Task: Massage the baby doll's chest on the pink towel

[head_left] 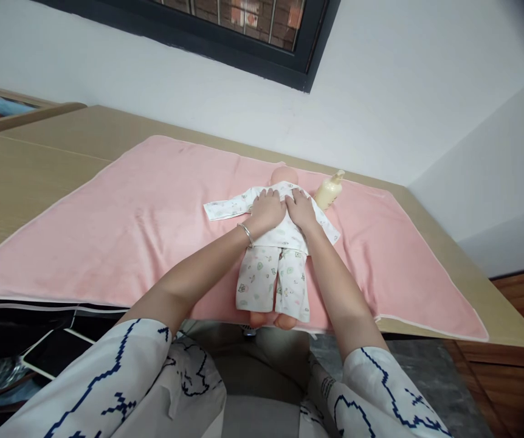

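The wooden table [43,161] shows at the left, then the pink blanket [180,188] spread over it. The left hand [268,210], a bracelet [245,233] at its wrist, rests flat with fingers extended on the shirt [284,230] of a doll [284,242], which lies on the blanket, head toward the wall [357,121]; the right hand [301,210] lies likewise just beside it, and farther right is a pale bottle [328,193].
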Motion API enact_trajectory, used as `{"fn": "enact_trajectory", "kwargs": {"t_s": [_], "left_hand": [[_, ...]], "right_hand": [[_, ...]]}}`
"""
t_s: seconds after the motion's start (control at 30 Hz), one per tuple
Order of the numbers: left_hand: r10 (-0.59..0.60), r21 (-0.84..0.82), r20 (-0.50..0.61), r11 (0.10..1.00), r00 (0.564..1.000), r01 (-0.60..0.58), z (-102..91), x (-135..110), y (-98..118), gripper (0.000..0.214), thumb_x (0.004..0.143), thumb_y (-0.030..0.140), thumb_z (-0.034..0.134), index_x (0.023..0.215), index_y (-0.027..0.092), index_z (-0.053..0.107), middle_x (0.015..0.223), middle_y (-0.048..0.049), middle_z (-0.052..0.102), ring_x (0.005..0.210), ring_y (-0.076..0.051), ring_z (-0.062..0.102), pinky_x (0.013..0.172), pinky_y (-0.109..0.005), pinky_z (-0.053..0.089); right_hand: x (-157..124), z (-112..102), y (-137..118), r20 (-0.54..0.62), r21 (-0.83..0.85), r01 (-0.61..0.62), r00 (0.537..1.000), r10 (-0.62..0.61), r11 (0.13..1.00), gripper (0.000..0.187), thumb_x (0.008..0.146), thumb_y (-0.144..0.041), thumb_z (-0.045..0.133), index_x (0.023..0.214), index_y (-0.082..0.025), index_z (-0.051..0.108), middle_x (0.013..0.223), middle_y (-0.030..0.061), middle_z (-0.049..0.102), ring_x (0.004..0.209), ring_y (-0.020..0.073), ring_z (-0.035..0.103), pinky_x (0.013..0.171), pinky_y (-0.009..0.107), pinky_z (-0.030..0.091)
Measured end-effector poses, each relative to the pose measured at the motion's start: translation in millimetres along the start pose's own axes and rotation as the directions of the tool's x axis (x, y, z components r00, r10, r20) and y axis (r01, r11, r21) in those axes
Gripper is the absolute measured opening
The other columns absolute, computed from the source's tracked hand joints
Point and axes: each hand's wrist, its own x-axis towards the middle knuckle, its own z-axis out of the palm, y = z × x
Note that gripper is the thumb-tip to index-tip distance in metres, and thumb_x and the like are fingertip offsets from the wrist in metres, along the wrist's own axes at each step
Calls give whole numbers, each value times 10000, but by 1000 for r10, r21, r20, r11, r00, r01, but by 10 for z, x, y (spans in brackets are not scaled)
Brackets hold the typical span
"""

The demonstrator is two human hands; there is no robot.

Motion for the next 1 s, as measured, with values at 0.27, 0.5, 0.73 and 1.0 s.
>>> {"fn": "enact_trajectory", "kwargs": {"t_s": [0.27, 0.5, 0.73, 1.0], "left_hand": [[104, -122, 96, 988, 990, -92, -99, 141, -176, 454, 1025, 332, 285, 1229, 93, 613, 1345, -178, 628, 1269, -291, 567, 1088, -404, 433], [20, -141, 29, 990, 999, -16, -62, 180, -312, 491, 1026, 385, 280, 1366, 148, 543, 1482, -140, 555, 1404, -295, 463, 1211, -522, 260], [-13, -4, 159, 1000, 987, 14, -278, -3, 23, 392, 966, 349, 404, 1059, 124, 712, 1109, -183, 734, 1057, -327, 689, 927, -419, 515], [109, -170, 34, 980, 993, -102, -71, 203, -287, 468, 1007, 331, 360, 1301, 39, 576, 1443, -208, 561, 1367, -297, 491, 1188, -397, 328]], "right_hand": [[-107, -96, -240, -4, -179, -107, 994, 108, 978, 508, 1020, -371, 280, 1224, -53, 619, 1353, 249, 615, 1324, 351, 519, 1139, 479, 339], [-184, -207, -390, 101, -208, -50, 992, 73, 977, 482, 1017, -393, 312, 1085, -98, 687, 1199, 240, 693, 1156, 353, 628, 1037, 453, 429], [30, -60, 94, 29, 53, 30, 999, -32, 998, 406, 1017, -392, 319, 1270, -177, 552, 1488, 152, 534, 1396, 310, 433, 1179, 546, 282], [-205, -106, -452, 42, -229, -2, 999, 12, 973, 379, 996, -282, 322, 1123, -89, 623, 1208, 263, 660, 1136, 389, 608, 983, 512, 456]]}}
